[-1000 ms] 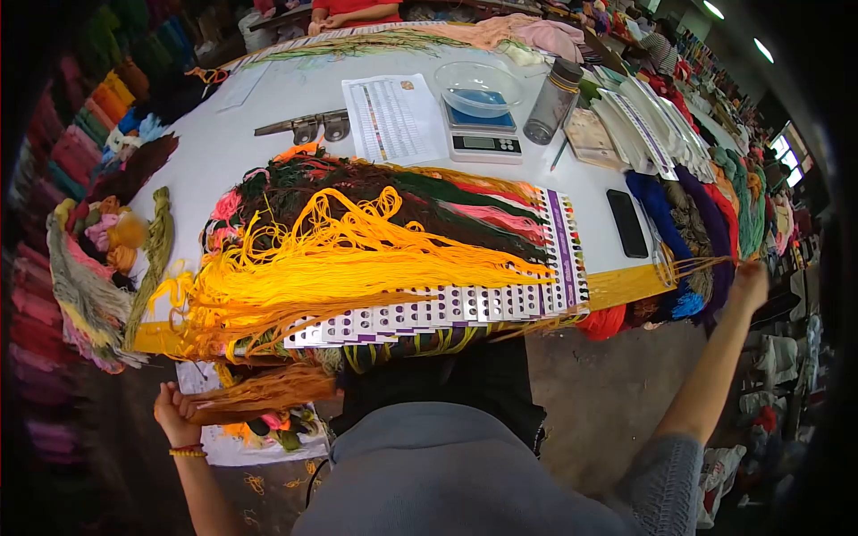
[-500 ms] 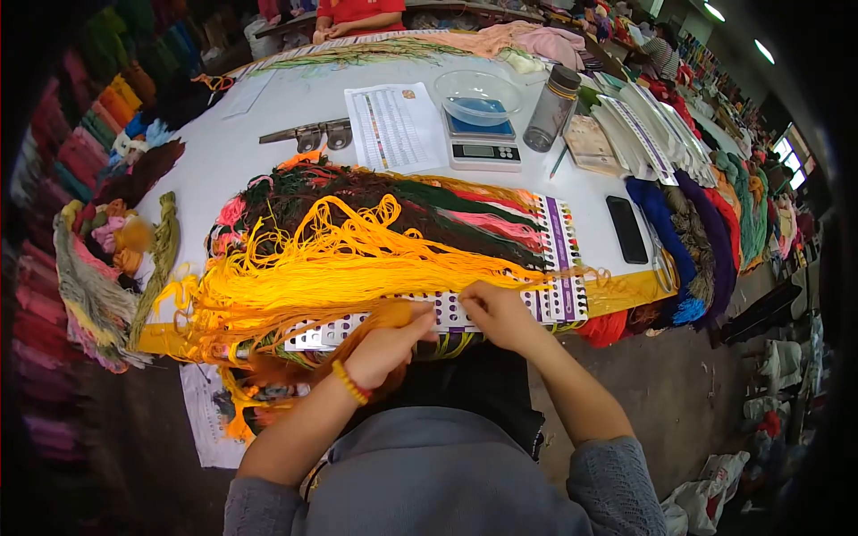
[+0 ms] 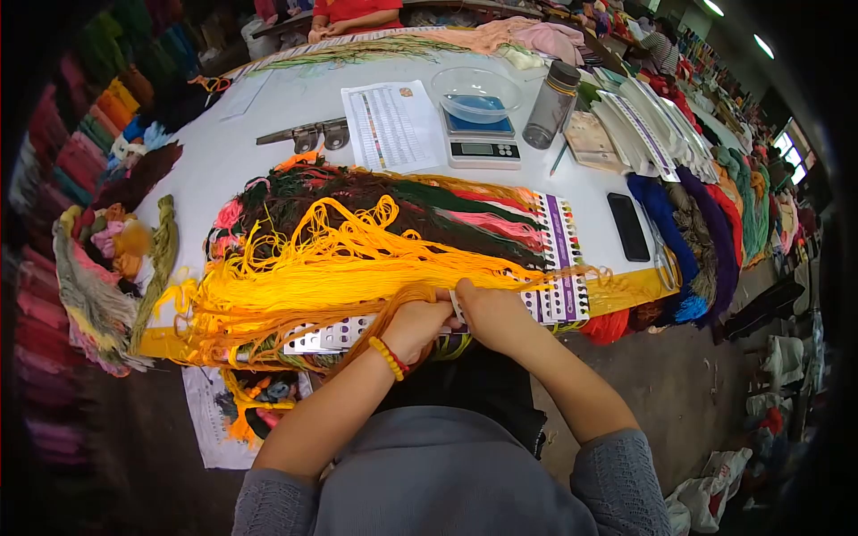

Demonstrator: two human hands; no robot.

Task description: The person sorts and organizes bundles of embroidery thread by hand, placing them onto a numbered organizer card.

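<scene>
A brownish-orange thread bundle [image 3: 380,314] is draped over my left hand [image 3: 420,328], whose fingers are closed on it at the table's near edge. Right beside it, my right hand [image 3: 490,314] is closed, fingertips meeting the left ones; what it pinches is too small to make out. White punched cards [image 3: 329,337] lie under and around the hands. Just beyond them spreads a large mass of yellow thread [image 3: 304,268], with dark, green and pink threads [image 3: 487,225] behind it. Purple-striped cards [image 3: 561,250] hold thread ends at the right.
Farther back are a printed sheet [image 3: 390,125], a scale [image 3: 483,150] with a clear bowl [image 3: 476,94], a dark bottle [image 3: 550,105] and metal clips [image 3: 306,136]. A phone [image 3: 628,228], scissors [image 3: 664,259] and coloured skeins [image 3: 702,232] lie right. A person in red [image 3: 357,12] sits opposite.
My left hand has moved right, up against my right hand, carrying the brownish-orange threads. My right hand has shifted slightly left, and its fingers have closed in beside the left ones.
</scene>
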